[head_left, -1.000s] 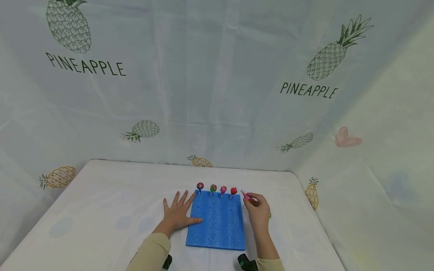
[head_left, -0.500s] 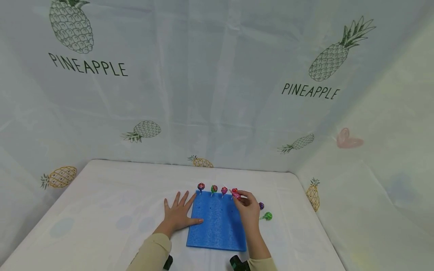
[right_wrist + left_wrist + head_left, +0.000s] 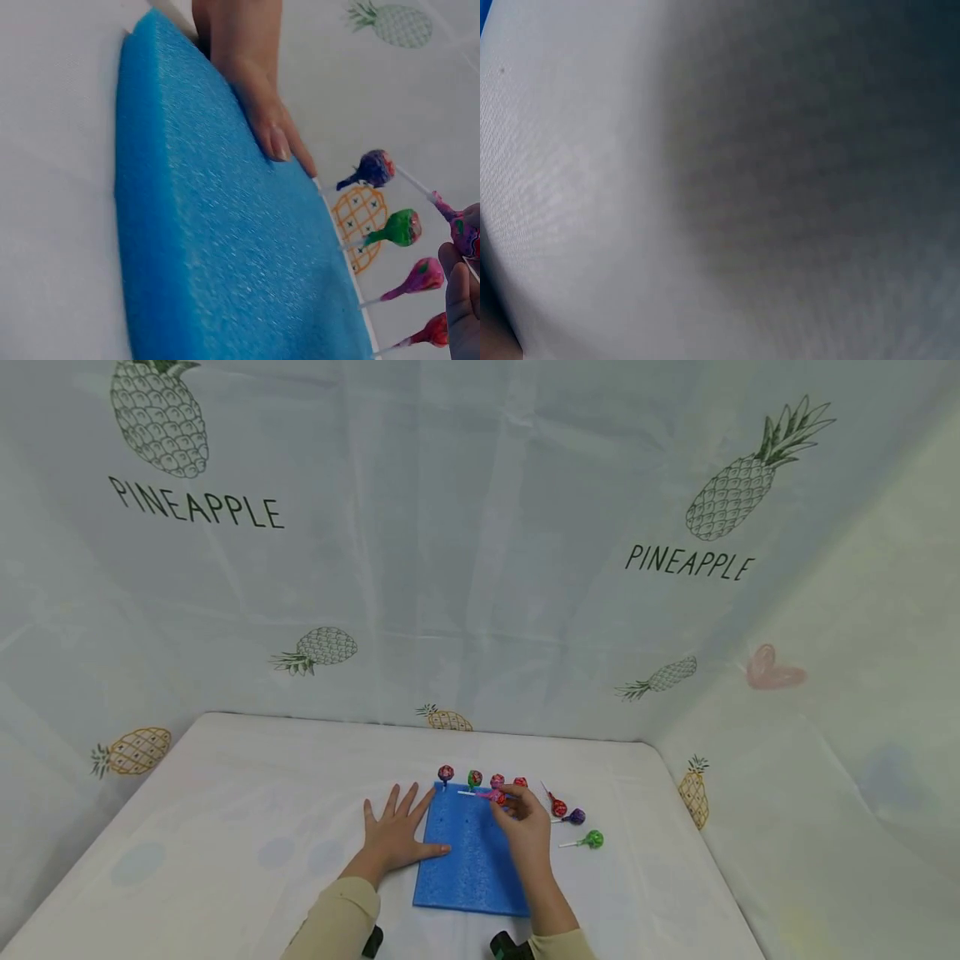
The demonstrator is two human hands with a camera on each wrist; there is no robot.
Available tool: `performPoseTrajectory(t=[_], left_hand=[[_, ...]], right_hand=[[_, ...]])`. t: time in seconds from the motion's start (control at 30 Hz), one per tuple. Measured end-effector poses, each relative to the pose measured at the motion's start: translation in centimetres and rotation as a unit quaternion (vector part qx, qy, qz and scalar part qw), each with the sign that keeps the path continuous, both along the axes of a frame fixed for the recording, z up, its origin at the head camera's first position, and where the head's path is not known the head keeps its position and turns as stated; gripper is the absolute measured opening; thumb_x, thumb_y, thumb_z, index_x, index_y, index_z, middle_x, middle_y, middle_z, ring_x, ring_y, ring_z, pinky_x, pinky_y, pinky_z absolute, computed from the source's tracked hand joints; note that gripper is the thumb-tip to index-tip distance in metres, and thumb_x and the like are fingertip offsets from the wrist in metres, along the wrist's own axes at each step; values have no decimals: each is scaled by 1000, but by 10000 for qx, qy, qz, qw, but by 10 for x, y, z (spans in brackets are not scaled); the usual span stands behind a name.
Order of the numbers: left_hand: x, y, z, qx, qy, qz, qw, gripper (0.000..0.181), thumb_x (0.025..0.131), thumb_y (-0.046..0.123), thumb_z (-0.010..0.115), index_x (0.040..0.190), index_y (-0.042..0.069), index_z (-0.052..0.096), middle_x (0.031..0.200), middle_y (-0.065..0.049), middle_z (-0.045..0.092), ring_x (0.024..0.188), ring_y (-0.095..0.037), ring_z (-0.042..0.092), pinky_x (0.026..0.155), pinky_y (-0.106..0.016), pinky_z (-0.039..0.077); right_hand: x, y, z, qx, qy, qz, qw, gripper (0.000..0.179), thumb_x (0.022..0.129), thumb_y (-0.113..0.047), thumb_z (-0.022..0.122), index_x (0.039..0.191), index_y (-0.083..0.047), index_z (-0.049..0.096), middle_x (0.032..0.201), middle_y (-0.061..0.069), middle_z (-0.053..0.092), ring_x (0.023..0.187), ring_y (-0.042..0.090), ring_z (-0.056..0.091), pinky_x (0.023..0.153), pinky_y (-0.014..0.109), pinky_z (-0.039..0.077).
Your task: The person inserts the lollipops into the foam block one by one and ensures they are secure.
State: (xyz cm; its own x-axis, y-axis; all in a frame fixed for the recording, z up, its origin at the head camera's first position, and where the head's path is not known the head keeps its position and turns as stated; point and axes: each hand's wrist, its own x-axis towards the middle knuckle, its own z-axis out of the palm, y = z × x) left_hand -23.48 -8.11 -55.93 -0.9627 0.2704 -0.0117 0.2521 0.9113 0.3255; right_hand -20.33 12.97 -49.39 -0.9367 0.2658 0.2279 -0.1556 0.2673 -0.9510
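My right hand (image 3: pixel 527 839) pinches a pink lollipop (image 3: pixel 495 796) by its wrapped head, over the far part of a blue foam board (image 3: pixel 465 864). Its white stick points left, apart from the foam in the right wrist view. Along the board's far edge stand several lollipops on their sticks: a dark purple-red one (image 3: pixel 446 773), a green one (image 3: pixel 476 778), a pink one (image 3: pixel 424 276) and a red one (image 3: pixel 433 330). With fingers spread, my left hand (image 3: pixel 393 837) rests across the board's left edge, thumb on the foam. The left wrist view shows mostly blurred cloth.
Right of the board, a red lollipop (image 3: pixel 558 808), a purple lollipop (image 3: pixel 576 817) and a green lollipop (image 3: pixel 594 839) lie on the white-covered table (image 3: pixel 645 877). Behind the table hangs a pineapple-print cloth (image 3: pixel 450 568).
My right hand has moved left from the board's right side to over its far part, carrying the pink lollipop, whose stick now points left. The lollipops lying at right came into view. My left hand stays.
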Motion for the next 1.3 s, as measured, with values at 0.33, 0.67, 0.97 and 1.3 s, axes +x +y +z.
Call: performPoseTrajectory(t=[0.33, 0.67, 0.97, 1.3], left_hand=[[-6, -1, -13, -7, -11, 116, 9999, 110, 67, 87, 55, 155, 26, 29, 160, -10, 22, 146, -41, 8, 102, -76, -3], [-7, -2, -14, -52, -13, 104, 9999, 110, 67, 88, 53, 155, 26, 29, 160, -10, 22, 146, -41, 7, 102, -76, -3], [-7, -1, -14, -27, 38, 103, 9999, 110, 66, 89, 53, 154, 26, 30, 160, -10, 22, 146, -42, 8, 102, -77, -4], [-6, -1, -12, 20, 28, 114, 9999, 109, 67, 86, 55, 154, 25, 31, 160, -11, 23, 145, -43, 8, 101, -77, -3]], right_hand=[[-10, -7, -31, 127, -92, 256, 9995, 24, 82, -6, 78, 106, -10, 73, 101, 3, 68, 81, 18, 60, 65, 21, 51], [-7, -15, -37, 415, -355, 406, 9977, 23, 84, -8, 77, 107, -8, 73, 97, 0, 67, 80, 16, 59, 66, 22, 51], [-7, -18, -40, 603, -405, 518, 9960, 23, 84, -8, 77, 107, -8, 73, 93, 0, 66, 81, 16, 57, 70, 22, 50], [-9, -19, -43, 800, -382, 628, 9941, 23, 84, -9, 77, 107, -8, 74, 95, -1, 68, 81, 15, 58, 70, 23, 51]])
